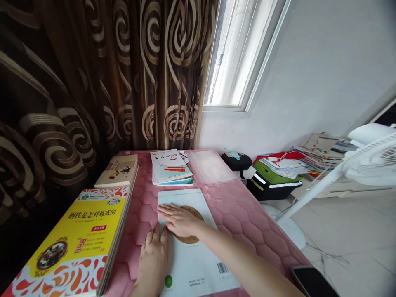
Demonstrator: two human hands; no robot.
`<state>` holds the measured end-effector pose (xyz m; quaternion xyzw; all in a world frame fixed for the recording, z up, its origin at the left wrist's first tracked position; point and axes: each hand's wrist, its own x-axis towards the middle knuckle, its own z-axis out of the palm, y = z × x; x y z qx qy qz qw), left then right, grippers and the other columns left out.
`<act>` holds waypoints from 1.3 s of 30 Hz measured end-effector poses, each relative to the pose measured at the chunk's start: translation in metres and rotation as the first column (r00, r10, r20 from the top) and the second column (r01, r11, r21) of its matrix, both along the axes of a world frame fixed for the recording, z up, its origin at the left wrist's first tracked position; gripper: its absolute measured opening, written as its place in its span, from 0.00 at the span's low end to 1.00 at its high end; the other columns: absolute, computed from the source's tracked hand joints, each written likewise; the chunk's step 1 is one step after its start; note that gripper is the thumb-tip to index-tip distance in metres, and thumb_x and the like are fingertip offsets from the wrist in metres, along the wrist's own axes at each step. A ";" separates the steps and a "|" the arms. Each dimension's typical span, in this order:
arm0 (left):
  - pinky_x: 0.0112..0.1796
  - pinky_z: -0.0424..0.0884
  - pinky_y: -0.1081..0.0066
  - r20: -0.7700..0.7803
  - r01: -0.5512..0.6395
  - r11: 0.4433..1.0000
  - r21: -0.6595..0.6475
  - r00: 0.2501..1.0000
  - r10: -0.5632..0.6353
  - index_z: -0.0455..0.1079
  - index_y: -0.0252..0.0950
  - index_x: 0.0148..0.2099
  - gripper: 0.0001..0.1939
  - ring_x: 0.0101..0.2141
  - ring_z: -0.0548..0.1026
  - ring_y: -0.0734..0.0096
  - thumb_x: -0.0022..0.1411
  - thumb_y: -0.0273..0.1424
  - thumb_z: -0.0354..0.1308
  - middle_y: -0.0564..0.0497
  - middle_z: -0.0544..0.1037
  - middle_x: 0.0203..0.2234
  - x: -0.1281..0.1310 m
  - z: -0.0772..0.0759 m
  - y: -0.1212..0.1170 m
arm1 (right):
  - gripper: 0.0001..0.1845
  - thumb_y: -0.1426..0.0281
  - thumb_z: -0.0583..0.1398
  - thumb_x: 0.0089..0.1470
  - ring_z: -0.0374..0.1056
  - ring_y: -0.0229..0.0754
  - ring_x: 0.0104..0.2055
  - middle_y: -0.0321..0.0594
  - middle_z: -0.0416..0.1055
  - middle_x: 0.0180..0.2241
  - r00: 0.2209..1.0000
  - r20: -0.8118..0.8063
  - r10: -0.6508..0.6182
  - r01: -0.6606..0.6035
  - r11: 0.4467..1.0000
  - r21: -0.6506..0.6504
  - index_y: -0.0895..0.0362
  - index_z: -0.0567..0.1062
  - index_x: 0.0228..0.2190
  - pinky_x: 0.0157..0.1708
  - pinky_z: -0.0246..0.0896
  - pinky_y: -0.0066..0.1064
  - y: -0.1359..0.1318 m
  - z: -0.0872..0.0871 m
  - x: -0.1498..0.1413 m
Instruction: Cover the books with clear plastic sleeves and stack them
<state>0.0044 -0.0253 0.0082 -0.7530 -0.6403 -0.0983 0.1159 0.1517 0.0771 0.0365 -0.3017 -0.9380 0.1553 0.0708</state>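
My right hand (178, 220) lies flat across a pale, thin book (193, 264), its fingers pointing left over a round brown emblem (190, 210) on the cover. Beside the book's left edge, my left hand (152, 264) rests palm down on the pink quilted mat (139, 210), with its thumb against that edge. Neither hand grips anything that I can see. The right forearm hides part of the cover, and a barcode (222, 268) shows near the book's lower right corner.
Left of the hands lie a thick yellow book (77, 243) and a beige book (117, 171). Workbooks (170, 167) and a clear plastic sleeve (210, 165) lie beyond. A phone (312, 282) sits at the mat's near right corner. A white fan (371, 161) stands at right, near heaped papers (284, 165).
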 end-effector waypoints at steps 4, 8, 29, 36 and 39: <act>0.46 0.74 0.63 -0.017 0.017 1.000 0.026 1.000 -0.017 0.72 0.36 0.54 0.19 0.51 0.73 0.59 0.65 0.21 0.48 0.41 0.73 0.55 0.000 0.006 -0.002 | 0.30 0.68 0.44 0.63 0.38 0.39 0.70 0.43 0.45 0.68 0.993 0.076 -0.086 0.087 0.996 -0.013 0.64 0.55 0.64 0.68 0.28 0.37 0.045 0.008 -0.016; 0.46 0.74 0.62 -0.007 -0.001 1.000 0.026 1.000 0.001 0.73 0.35 0.52 0.17 0.51 0.73 0.59 0.66 0.22 0.46 0.42 0.75 0.53 0.000 0.008 -0.003 | 0.30 0.69 0.42 0.64 0.39 0.44 0.70 0.47 0.46 0.67 0.956 0.009 -0.293 0.292 0.955 0.049 0.68 0.55 0.64 0.68 0.29 0.40 0.041 0.002 -0.039; 0.48 0.69 0.62 0.089 -0.018 0.997 0.071 0.996 0.011 0.70 0.29 0.48 0.15 0.49 0.72 0.58 0.64 0.20 0.46 0.38 0.74 0.48 -0.004 0.007 -0.002 | 0.35 0.57 0.39 0.66 0.32 0.49 0.70 0.45 0.34 0.68 0.712 0.104 -0.694 0.692 0.719 0.060 0.66 0.48 0.66 0.68 0.31 0.50 -0.146 -0.016 0.082; 0.45 0.69 0.65 0.406 -0.066 0.971 -0.231 0.900 0.158 0.63 0.32 0.47 0.14 0.43 0.74 0.64 0.57 0.20 0.54 0.43 0.71 0.43 -0.002 0.021 -0.028 | 0.35 0.62 0.46 0.63 0.36 0.57 0.69 0.59 0.42 0.66 0.699 0.130 -0.703 0.701 0.710 0.066 0.76 0.56 0.62 0.68 0.34 0.50 -0.137 -0.011 0.065; 0.44 0.69 0.66 0.532 -0.081 0.947 -0.310 0.811 0.243 0.61 0.33 0.46 0.15 0.43 0.75 0.64 0.55 0.21 0.55 0.43 0.72 0.42 -0.003 0.024 -0.033 | 0.35 0.60 0.46 0.64 0.34 0.60 0.69 0.59 0.40 0.67 0.721 0.092 -0.686 0.686 0.727 0.045 0.74 0.56 0.62 0.66 0.37 0.53 -0.130 -0.013 0.052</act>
